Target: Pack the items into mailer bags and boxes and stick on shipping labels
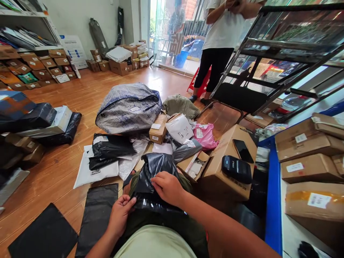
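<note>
A shiny black plastic mailing bag [158, 163] lies across my lap. My left hand [122, 211] pinches its lower left edge between thumb and fingers. On the upper middle of the bag, my right hand [168, 188] has its fingers closed on a fold of the plastic. What is inside the bag is hidden. Just past it lie a small brown carton [158, 129], a white mailer [179, 128], a grey parcel [187, 150] and a pink bag [205, 136]. Black parcels [110, 146] rest on a white mailer to the left.
A large grey-blue bag [129, 107] sits on the wooden floor ahead. At right, a carton [215, 172] bears a phone [242, 150] and a black handheld device [236, 169], near a blue-edged shelf [272, 200]. A person [220, 36] stands beside a metal-framed chair [242, 96].
</note>
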A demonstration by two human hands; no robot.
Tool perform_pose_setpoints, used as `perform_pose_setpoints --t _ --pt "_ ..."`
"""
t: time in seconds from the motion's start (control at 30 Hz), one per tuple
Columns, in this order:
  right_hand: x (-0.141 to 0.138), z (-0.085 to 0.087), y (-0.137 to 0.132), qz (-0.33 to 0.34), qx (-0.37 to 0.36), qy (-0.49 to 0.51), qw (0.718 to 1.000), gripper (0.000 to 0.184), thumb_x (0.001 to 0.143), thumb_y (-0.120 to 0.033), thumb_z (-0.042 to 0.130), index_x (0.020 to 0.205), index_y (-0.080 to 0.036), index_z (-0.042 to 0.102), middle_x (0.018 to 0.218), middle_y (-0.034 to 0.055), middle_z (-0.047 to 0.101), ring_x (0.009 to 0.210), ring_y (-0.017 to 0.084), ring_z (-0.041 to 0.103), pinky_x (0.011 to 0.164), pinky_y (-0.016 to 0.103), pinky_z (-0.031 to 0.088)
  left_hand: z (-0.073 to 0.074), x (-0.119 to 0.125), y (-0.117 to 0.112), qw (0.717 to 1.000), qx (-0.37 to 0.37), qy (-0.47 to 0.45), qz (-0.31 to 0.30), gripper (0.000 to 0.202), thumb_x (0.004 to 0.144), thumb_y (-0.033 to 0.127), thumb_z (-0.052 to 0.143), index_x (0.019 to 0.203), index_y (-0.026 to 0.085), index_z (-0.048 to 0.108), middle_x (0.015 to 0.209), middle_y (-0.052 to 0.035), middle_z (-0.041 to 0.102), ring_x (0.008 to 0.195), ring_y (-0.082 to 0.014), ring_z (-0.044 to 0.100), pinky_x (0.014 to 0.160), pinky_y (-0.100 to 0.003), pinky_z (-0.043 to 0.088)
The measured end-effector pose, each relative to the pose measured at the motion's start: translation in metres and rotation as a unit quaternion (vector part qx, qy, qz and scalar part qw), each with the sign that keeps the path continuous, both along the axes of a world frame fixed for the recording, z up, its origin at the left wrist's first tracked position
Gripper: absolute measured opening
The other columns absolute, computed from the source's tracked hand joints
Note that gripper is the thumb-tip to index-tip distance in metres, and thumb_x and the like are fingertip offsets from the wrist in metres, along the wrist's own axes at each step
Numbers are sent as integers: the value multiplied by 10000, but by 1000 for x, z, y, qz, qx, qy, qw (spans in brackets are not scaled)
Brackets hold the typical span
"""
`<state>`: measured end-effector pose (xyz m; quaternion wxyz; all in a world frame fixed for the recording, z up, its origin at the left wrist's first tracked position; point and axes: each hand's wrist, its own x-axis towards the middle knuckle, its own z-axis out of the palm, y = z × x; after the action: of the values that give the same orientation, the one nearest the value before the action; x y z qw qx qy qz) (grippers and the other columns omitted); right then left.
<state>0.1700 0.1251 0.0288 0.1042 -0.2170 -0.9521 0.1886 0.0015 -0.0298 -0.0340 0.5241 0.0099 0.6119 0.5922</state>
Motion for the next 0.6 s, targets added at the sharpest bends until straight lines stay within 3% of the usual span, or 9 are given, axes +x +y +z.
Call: perform_pose_setpoints --t 0.13,0.3,0.5,0.6 --pt "-14 -23 4 43 11 -79 996 179 890 -219 522 812 -160 671 819 88 661 747 189 578 680 288 407 7 0 1 997 -4 -69 27 392 492 274 902 677 152 580 635 48 612 579 -78 578 543 -184 469" --pt "-16 -35 -4 49 8 -59 997 219 925 -220 457 893 -163 665 843 84 661 765 189 596 683 283 413 18 -1 0 990 5 -121 70 316 515 167 882 731 160 651 677 38 641 589 -82 601 580 -211 523" --pt "-24 -33 -9 128 -65 83 986 204 913 -245 482 975 -185 667 825 52 680 740 164 620 673 251 450 30 -1 -2 993 48 -108 28 290 534 196 883 757 143 706 733 -4 683 623 -102 626 606 -225 546" --pt "-33 -30 -15 122 -135 166 969 198 897 -253 511 951 -158 676 786 54 683 705 153 616 666 241 469 33 -2 -2 992 61 -106 13 316 512 215 902 772 141 739 750 -15 705 633 -95 620 614 -213 547"
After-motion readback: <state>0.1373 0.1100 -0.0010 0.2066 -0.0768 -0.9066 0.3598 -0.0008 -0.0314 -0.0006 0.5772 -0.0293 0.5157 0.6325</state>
